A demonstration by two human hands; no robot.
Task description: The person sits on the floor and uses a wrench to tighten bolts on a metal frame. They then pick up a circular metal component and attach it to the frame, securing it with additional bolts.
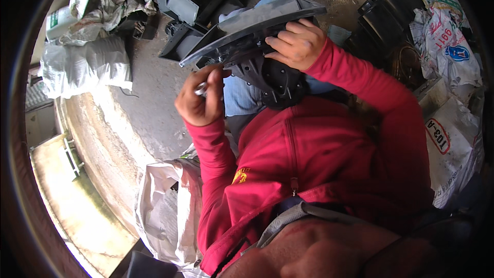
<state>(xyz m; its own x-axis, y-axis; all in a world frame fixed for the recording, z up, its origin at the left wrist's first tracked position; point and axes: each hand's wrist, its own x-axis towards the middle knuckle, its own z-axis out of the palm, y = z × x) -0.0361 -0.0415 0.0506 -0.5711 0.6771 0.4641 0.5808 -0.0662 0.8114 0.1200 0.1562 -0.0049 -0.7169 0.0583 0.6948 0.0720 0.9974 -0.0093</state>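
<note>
A flat black-framed monitor (252, 28) stands tilted on edge over my lap, its grey face turned away from me. My right hand (296, 45) grips its back near the upper right, fingers wrapped over the black casing. Below that hand a black plastic bracket with holes (270, 78) sits against the monitor's back. At the monitor's lower left corner, my left hand (201, 97) is closed round a shiny metal tool (201, 89). Most of the tool is hidden in the fingers, so its kind does not show.
Beyond the monitor lie more black-framed panels (181, 4) in a heap. Black plastic parts (383, 18) and a printed white sack (446, 41) are at the far right. Another white sack (453, 144) stands nearer. On the left are a whitish plastic bundle (85, 67) and an open sack (167, 206).
</note>
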